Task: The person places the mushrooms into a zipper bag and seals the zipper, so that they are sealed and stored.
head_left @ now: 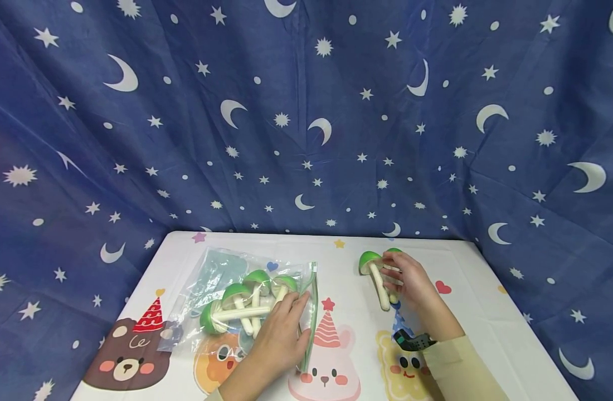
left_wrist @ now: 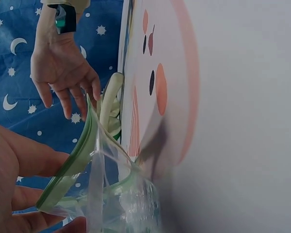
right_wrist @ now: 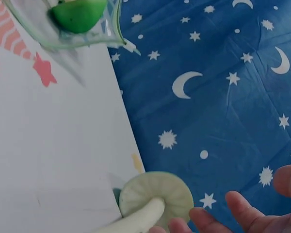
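A clear zip bag (head_left: 186, 312) with a green zip edge lies at the left, several green-capped toy mushrooms (head_left: 238, 295) inside it. My left hand (head_left: 281, 331) is at its mouth; in the left wrist view, the fingers (left_wrist: 43, 162) grip the green zip strip (left_wrist: 77, 153) and the mouth gapes. Farther right, two more toy mushrooms (head_left: 376, 278) lie side by side on the table, one partly hidden behind my right hand (head_left: 409, 278). That hand hovers beside them with its fingers spread and loose, fingertips right at the stem (right_wrist: 140, 216) in the right wrist view.
The white table (head_left: 487, 312) carries printed cartoon animals, hearts and stars. Behind it hangs a blue curtain (head_left: 306, 139) with moons and stars, close along the table's far edge. A dark band (head_left: 412, 340) is strapped round the right wrist.
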Available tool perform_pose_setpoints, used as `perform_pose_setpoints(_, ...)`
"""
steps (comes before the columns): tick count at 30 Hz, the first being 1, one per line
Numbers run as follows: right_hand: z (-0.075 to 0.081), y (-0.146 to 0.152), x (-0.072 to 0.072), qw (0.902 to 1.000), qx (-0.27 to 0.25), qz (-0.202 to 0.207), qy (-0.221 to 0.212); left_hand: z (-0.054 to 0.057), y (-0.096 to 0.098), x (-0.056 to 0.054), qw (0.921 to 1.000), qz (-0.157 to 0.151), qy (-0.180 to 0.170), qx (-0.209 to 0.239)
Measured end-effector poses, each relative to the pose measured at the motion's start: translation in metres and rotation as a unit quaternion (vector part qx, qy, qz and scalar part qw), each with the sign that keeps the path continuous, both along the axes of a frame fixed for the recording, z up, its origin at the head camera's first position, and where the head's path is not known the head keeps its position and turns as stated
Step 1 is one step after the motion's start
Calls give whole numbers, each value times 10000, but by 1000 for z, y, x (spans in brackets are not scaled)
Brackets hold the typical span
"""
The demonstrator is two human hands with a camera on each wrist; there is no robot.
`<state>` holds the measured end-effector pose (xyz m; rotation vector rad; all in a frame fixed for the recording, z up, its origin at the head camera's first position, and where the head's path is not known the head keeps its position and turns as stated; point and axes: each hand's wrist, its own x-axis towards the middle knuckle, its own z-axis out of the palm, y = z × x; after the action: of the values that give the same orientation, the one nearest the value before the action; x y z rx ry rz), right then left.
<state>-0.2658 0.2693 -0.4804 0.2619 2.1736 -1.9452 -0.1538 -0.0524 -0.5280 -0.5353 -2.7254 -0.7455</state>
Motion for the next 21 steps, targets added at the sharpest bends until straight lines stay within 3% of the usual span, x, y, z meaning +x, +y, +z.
perform_pose_setpoints(10,-1,10,-14,10000,66,-55,1,2,-1,1,10000,-30,27,-38)
perform_pose_setpoints(21,1,15,-29,9995,58,38,-318,0,0,0,10000,-12,18,-70)
